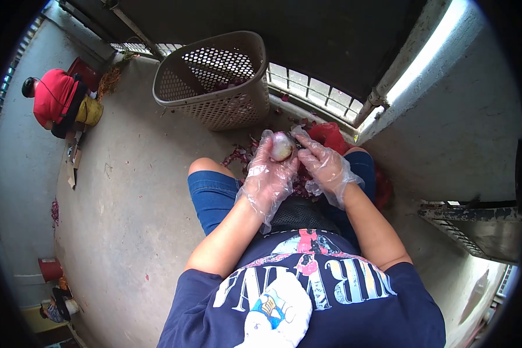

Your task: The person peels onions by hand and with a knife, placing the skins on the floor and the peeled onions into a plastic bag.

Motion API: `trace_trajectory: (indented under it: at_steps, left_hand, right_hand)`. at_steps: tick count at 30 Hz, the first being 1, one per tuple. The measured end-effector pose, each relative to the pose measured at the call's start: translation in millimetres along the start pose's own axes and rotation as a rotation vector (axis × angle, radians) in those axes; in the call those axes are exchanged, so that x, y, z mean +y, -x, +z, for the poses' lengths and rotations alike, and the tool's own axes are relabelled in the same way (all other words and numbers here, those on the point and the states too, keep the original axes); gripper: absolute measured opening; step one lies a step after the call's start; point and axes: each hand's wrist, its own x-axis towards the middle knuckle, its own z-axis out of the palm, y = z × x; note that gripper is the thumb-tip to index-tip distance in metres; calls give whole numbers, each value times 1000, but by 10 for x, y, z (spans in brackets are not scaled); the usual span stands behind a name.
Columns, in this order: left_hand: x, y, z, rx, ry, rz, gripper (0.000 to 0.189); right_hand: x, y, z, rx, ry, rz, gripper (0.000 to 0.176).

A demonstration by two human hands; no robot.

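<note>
A peeled, pale purple-white onion [282, 146] rests in my left hand [266, 174], the thumb and fingers curled round it. Clear plastic gloves cover both hands. Close on the onion's right side is my right hand [326, 168], its fingers bent toward it. Something small and dark shows by those fingertips, and I cannot tell what it is. Below the hands, purple onion skins [240, 155] lie scattered on the floor between my knees. A red mesh bag [327, 136] sits just beyond the right hand.
A tall perforated plastic basket [232, 109] with purple pieces inside stands ahead, near a barred opening. A person in red [57, 100] crouches at far left by a red bucket [84, 73]. Another person [57, 307] is at lower left. A wall rises on the right.
</note>
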Motion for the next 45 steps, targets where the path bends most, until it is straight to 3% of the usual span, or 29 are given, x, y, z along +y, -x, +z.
trace_trajectory:
  at_steps: [4, 6, 7, 10, 12, 14, 20, 23, 29, 35, 36, 38, 40, 45]
  left_hand:
    - [38, 61, 108, 22, -100, 20, 44]
    - [30, 103, 167, 61, -149, 30, 49]
    - [22, 103, 178, 61, -151, 29, 49]
    - [-45, 49, 161, 153, -170, 84, 49]
    - [-83, -14, 100, 173, -147, 125, 47]
    - [-122, -11, 101, 143, -156, 119, 45]
    - [-135, 15, 73, 143, -201, 125, 37]
    - [-98, -50, -98, 127, -228, 186, 34]
    - [-88, -42, -24, 98, -210, 170, 33]
    - [-96, -64, -61, 122, -194, 209, 38]
    - [-100, -23, -50, 82, -216, 190, 40]
    - [-67, 22, -10, 41, -239, 173, 42]
    - [-28, 82, 20, -109, -162, 42, 45]
    - [25, 200, 82, -125, -58, -108, 49]
  right_hand:
    - [195, -12, -107, -26, -286, 91, 51]
    - [219, 12, -172, 114, -479, 319, 59]
    - [333, -29, -185, 289, -98, 62, 63]
    - [48, 100, -211, 153, 157, -97, 62]
    - [-143, 126, -175, -63, 245, -41, 58]
    - [-134, 103, -109, -45, 263, -41, 55]
    - [24, 50, 6, 21, 169, -135, 46]
    - [39, 34, 47, 46, 118, -89, 43]
    - [201, -14, 81, 41, -236, -88, 44]
    - [353, -67, 55, 27, -293, -63, 46]
    - [320, -57, 19, 28, -292, -63, 46]
    - [225, -41, -64, -26, -392, 151, 47]
    - [276, -57, -74, -36, -405, 141, 47]
    - [289, -132, -221, 52, -219, 133, 46]
